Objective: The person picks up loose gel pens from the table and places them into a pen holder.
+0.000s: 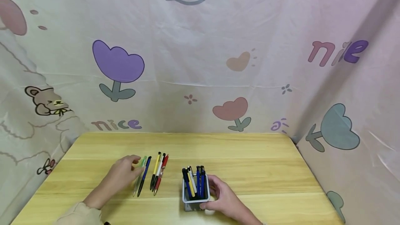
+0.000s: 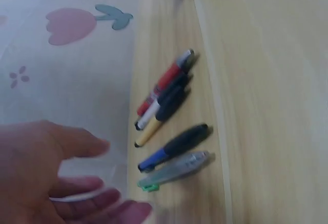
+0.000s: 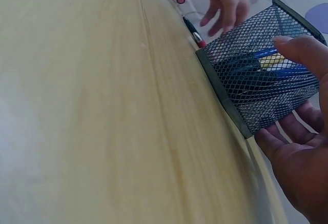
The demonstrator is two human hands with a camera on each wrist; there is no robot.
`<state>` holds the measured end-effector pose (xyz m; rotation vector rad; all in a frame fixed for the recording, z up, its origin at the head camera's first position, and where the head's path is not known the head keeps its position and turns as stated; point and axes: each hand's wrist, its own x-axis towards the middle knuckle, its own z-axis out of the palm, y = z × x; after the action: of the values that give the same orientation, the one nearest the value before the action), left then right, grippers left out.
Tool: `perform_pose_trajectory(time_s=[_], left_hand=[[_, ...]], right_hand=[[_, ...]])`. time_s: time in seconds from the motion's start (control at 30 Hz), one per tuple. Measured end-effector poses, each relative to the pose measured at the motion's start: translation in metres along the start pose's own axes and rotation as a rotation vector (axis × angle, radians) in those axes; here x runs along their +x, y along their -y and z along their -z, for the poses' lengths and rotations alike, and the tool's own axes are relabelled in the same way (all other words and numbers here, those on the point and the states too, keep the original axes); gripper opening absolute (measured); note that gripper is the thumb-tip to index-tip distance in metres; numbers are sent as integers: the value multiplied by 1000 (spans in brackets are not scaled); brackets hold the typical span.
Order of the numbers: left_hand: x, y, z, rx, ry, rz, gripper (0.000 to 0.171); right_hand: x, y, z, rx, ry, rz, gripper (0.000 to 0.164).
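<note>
The table has a light yellow wood surface, and its grain runs from left to right in the head view. Behind it and at both sides there is a pale cloth with some creases. On this cloth are printed a purple tulip, a smaller red tulip and, between them, a little pink flower. An orange heart is above the red tulip. At the left side a brown bear is seen, and at the right side a blue-grey tulip lies tilted.
</note>
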<state>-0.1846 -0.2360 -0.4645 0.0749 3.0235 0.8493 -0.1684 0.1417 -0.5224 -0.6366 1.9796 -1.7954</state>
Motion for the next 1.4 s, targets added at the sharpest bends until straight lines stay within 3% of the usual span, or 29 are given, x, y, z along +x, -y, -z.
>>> perform_pose_trajectory(time_s=[0.17,0.4,0.67,1.0,1.4], left_hand=[[10,6,-8,65,65,79,50],[16,5,-14,98,80,122,11],[20,4,-16,72,92,158,21],[27,8,-8,76,129,138,30],[28,10,-3,50,102,141,40]], right_hand=[[0,0,1,15,3,-9,78],[0,0,1,19,0,-9,79],[0,-2,0,30,9,5,80],[1,-2,1,25,14,16,79],[1,2,1,25,5,-13,78]])
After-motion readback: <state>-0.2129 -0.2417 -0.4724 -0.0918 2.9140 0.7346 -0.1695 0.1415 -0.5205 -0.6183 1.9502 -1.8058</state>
